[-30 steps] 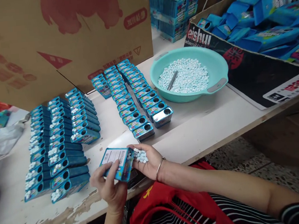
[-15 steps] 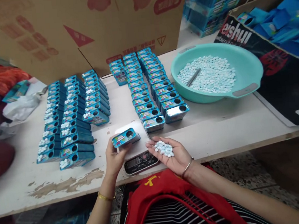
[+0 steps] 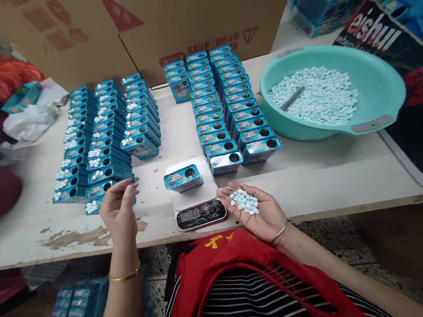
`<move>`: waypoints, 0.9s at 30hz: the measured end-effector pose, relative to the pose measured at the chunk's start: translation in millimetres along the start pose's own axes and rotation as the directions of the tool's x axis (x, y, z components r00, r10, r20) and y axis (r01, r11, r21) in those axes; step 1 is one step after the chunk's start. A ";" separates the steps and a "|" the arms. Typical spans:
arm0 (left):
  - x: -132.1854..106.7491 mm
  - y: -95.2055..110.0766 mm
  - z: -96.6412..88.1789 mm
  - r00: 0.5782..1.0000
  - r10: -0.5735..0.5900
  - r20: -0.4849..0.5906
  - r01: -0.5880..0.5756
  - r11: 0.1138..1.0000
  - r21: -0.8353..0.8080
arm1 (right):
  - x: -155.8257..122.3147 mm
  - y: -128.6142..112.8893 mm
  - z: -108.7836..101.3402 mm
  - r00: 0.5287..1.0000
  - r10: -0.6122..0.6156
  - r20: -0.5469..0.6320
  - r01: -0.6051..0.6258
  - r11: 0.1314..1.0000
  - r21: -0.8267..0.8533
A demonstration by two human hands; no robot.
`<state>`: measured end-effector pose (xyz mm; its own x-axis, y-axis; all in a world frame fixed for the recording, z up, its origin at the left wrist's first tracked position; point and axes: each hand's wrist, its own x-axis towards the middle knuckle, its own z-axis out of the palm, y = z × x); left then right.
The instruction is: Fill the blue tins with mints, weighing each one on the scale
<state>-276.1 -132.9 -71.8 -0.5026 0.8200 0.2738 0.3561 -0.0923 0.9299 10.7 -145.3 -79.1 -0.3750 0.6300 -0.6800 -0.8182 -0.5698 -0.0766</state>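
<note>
A small blue tin [image 3: 183, 177] stands on a white scale [image 3: 196, 199] at the table's front edge, its display lit. My left hand [image 3: 120, 213] hovers to the left of the scale, fingers loosely curled, with nothing in it. My right hand [image 3: 256, 211] rests palm up to the right of the scale and cups a pile of pale blue candies [image 3: 245, 201]. A teal basin [image 3: 375, 80] of the same candies with a metal scoop [image 3: 292, 98] sits at the back right.
Rows of blue tins with candies on top [image 3: 98, 138] stand left of the scale; rows of open tins [image 3: 229, 102] stand behind it. A big cardboard box [image 3: 184, 18] blocks the back. A carton of blue packs [image 3: 406, 13] lies at the right.
My left hand set the tin on the scale, let go and drew back to the left. My right hand stayed palm up with the candies.
</note>
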 end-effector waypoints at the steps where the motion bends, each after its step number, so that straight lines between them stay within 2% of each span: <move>1: -1.6 -0.7 -0.5 1.000 -0.009 -0.006 0.009 1.000 0.019 | -0.4 0.2 -0.2 1.000 0.004 0.002 -0.004 1.000 -0.002; 9: -10.0 -3.9 1.1 0.995 -0.054 0.080 0.051 0.998 0.035 | 0.3 1.7 -2.6 1.000 0.021 0.023 -0.021 1.000 -0.014; 14: -12.0 1.3 3.9 0.991 -0.041 0.129 0.033 0.998 0.062 | 0.2 1.6 -1.5 1.000 0.029 -0.008 -0.029 1.000 -0.006; 17: -12.7 5.5 6.1 0.981 0.006 0.195 -0.023 0.996 0.084 | 0.5 2.0 -1.1 0.999 0.037 -0.018 -0.037 0.999 -0.008; 19: -13.2 5.5 10.2 0.954 0.067 0.291 -0.109 0.986 0.130 | 1.1 2.8 -0.6 0.999 0.040 -0.015 -0.040 0.999 -0.010; 22: -13.9 -0.4 24.0 0.882 0.110 0.458 -0.220 0.956 0.194 | 3.0 5.5 2.4 0.999 0.047 -0.009 -0.047 0.999 -0.016; 25: -13.8 -3.2 42.1 0.827 0.131 0.546 -0.272 0.945 0.184 | 6.8 10.3 9.2 0.997 0.073 -0.023 -0.073 0.997 -0.033; 27: -14.4 4.7 50.5 0.771 0.243 0.589 -0.415 0.892 0.176 | 10.3 14.1 15.7 0.995 0.096 -0.031 -0.097 0.995 -0.036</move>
<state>-227.4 -116.6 -83.7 0.1631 0.9423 0.2923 0.6650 -0.3238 0.6730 -11.6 -138.5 -75.7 -0.4381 0.5556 -0.7067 -0.7617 -0.6469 -0.0364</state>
